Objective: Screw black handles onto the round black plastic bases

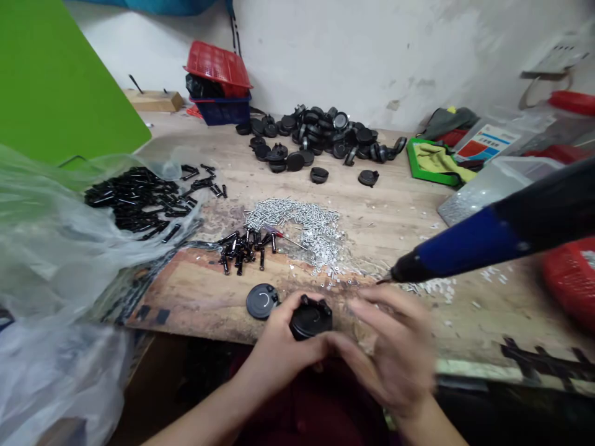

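Note:
My left hand [281,347] grips a round black plastic part [310,319] at the table's near edge, fingers wrapped under it. My right hand [395,350] sits just right of that part, blurred by motion, fingers partly spread and reaching toward it. A second round black disc [261,301] lies on the table beside my left hand. A blue and black electric screwdriver [488,238] hangs over the right side, its tip pointing down-left near my right hand's fingers.
Silver screws [302,226] are heaped mid-table, with small black pins [242,248] beside them. More black pins [134,198] lie on a clear plastic bag [56,248] at left. A pile of black round parts [320,136] sits at the back, with red baskets [218,65] beyond.

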`<state>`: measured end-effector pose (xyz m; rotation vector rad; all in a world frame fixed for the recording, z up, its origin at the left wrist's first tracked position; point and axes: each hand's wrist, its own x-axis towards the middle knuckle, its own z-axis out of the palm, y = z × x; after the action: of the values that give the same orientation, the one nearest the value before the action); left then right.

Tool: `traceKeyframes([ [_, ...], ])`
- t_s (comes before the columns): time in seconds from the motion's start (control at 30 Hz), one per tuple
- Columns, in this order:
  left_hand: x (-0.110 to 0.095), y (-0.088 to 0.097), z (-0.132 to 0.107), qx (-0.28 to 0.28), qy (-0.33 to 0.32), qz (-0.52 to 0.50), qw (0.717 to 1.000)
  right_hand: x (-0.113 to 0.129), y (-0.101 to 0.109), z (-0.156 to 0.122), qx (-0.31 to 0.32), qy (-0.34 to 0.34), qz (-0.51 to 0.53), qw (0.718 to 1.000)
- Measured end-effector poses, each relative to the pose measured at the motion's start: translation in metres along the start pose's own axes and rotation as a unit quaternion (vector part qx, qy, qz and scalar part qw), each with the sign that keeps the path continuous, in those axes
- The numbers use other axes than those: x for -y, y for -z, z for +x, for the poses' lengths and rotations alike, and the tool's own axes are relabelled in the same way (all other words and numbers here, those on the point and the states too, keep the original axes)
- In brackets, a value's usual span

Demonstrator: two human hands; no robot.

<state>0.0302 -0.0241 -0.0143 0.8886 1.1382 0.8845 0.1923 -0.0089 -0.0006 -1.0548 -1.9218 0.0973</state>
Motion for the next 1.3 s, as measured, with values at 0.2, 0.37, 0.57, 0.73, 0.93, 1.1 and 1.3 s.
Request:
traceKeyframes([
  [0.2, 0.01, 0.03, -0.008, -0.04, -0.209, 0.263, 0.941, 0.017, -0.048, 0.004, 0.168, 0.002, 0.133, 0.977],
  [0.37, 0.02, 0.084, -0.02, -0.122, -0.206, 0.355, 0.904, 0.043, -0.09, 0.011, 0.217, 0.088, 0.115, 0.965],
  [0.57, 0.02, 0.15, -0.007, -0.269, -0.251, 0.458, 0.809, 0.035, -0.112, 0.034, 0.19, 0.062, 0.071, 0.977],
  [0.73, 0.028, 0.184, 0.011, -0.306, -0.208, 0.47, 0.802, -0.025, -0.089, 0.044, 0.221, -0.117, -0.101, 0.963],
  [0.93, 0.012, 0.177, 0.002, -0.374, -0.265, 0.522, 0.72, -0.056, -0.06, 0.029, 0.252, -0.176, -0.131, 0.943],
  [1.1, -0.034, 0.137, 0.039, -0.203, -0.371, 0.628, 0.653, -0.051, -0.069, 0.027, 0.29, -0.161, -0.112, 0.937],
  [1.3, -0.053, 0.109, 0.101, 0.042, -0.323, 0.763, 0.558, -0.054, -0.081, 0.028, 0.308, -0.15, -0.134, 0.93],
])
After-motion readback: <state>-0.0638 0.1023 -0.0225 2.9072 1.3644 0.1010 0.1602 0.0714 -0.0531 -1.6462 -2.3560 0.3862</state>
